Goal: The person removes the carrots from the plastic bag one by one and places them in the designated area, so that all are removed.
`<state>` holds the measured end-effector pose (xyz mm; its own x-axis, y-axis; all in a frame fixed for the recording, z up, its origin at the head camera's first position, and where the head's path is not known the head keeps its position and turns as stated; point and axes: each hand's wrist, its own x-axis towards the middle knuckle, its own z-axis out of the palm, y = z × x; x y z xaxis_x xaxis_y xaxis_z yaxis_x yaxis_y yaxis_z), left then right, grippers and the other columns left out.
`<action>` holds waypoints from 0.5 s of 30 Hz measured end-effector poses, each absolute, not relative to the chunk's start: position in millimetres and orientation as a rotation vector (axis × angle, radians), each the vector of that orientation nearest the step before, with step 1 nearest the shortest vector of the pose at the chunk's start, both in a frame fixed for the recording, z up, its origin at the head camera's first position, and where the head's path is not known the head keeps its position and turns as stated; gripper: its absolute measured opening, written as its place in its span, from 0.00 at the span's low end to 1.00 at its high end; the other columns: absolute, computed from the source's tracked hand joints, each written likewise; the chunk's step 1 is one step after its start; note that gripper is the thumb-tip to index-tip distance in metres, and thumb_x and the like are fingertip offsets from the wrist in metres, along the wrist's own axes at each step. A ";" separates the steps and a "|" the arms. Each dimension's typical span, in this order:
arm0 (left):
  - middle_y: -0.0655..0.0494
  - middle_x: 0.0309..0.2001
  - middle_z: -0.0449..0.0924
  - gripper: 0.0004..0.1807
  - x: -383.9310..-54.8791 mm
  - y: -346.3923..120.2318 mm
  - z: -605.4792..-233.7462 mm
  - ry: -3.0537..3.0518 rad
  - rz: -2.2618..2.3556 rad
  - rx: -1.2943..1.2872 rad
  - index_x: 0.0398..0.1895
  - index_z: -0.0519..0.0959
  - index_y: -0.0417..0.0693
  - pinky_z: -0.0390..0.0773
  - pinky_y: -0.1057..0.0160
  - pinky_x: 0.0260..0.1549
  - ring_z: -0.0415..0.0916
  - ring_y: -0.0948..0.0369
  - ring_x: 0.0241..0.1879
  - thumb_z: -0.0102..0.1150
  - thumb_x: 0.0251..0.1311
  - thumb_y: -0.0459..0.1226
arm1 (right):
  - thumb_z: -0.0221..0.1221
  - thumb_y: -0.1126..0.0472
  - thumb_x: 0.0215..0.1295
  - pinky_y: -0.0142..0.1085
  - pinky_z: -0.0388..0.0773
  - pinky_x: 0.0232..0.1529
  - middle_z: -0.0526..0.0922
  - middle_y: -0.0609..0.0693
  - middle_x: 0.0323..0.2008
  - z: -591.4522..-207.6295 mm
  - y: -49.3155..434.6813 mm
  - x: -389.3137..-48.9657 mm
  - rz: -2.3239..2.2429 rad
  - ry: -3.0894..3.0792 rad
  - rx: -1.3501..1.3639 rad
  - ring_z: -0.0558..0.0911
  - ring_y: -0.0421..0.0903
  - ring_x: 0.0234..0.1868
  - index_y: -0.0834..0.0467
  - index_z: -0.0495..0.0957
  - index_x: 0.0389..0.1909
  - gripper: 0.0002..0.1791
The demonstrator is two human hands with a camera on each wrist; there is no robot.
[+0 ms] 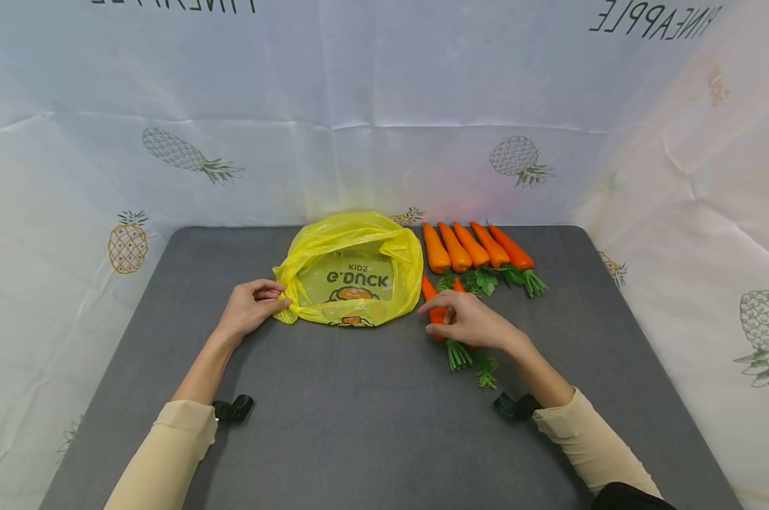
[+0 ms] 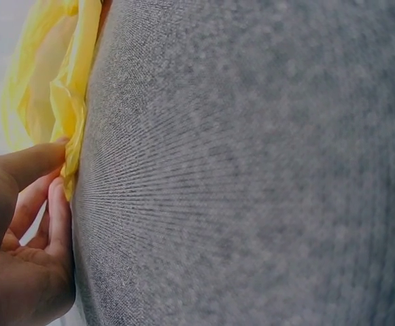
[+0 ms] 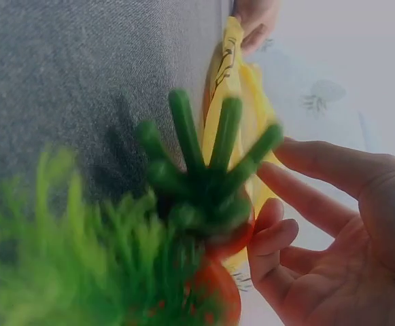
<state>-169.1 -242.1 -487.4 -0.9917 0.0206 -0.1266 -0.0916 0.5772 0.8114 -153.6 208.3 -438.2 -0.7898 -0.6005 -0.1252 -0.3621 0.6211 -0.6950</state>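
A yellow plastic bag (image 1: 406, 301) with a printed duck design lies with its mouth spread wide at the back of the table. My left hand (image 1: 250, 308) pinches the bag's left edge between thumb and fingers, as the left wrist view also shows of the yellow film (image 2: 71, 125). Over two carrots right of the bag hovers my right hand (image 1: 470, 322), fingers bent loosely. The nearer carrot (image 1: 428, 289) has cut green stems (image 3: 211, 149); the other carrot (image 1: 458, 285) is mostly hidden by the hand. In the right wrist view, thumb and forefinger are apart, beside the carrot.
Several more carrots (image 1: 463, 248) with green tops lie in a row at the back right. The grey table (image 1: 371, 411) meets a pineapple-print cloth (image 1: 371, 170) behind it. A black wrist strap (image 1: 234, 409) is on the left arm.
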 end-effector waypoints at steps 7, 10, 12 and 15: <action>0.42 0.53 0.86 0.22 -170.6 -243.0 -489.6 2.678 1.391 -0.058 0.61 0.84 0.37 0.80 0.77 0.39 0.79 0.72 0.41 0.73 0.71 0.40 | 0.69 0.58 0.75 0.32 0.77 0.29 0.85 0.60 0.61 -439.5 205.9 -153.9 -0.954 2.505 -0.761 0.76 0.38 0.24 0.59 0.87 0.62 0.18; 0.42 0.53 0.86 0.22 -169.9 -243.0 -489.3 2.673 1.397 -0.061 0.62 0.84 0.38 0.81 0.76 0.39 0.79 0.72 0.41 0.72 0.71 0.42 | 0.69 0.57 0.75 0.32 0.75 0.28 0.86 0.58 0.55 -439.8 205.3 -154.2 -0.935 2.514 -0.739 0.75 0.38 0.22 0.59 0.86 0.63 0.20; 0.42 0.54 0.86 0.23 -168.8 -242.6 -488.9 2.670 1.405 -0.060 0.62 0.84 0.37 0.81 0.76 0.40 0.79 0.72 0.42 0.72 0.71 0.42 | 0.69 0.56 0.75 0.32 0.75 0.26 0.88 0.56 0.44 -439.6 205.1 -154.6 -0.923 2.516 -0.723 0.74 0.38 0.21 0.60 0.85 0.64 0.22; 0.40 0.55 0.86 0.23 -166.3 -242.1 -488.8 2.672 1.413 -0.063 0.62 0.84 0.37 0.80 0.76 0.40 0.78 0.72 0.42 0.72 0.71 0.42 | 0.69 0.55 0.75 0.33 0.75 0.26 0.85 0.51 0.28 -437.2 205.3 -154.5 -0.921 2.498 -0.698 0.75 0.40 0.20 0.61 0.83 0.67 0.24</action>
<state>-166.3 -242.1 -488.8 -0.9921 0.0188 -0.1240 -0.0919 0.5638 0.8208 -154.5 205.3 -437.2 -0.8014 -0.5701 -0.1811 -0.3159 0.6605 -0.6812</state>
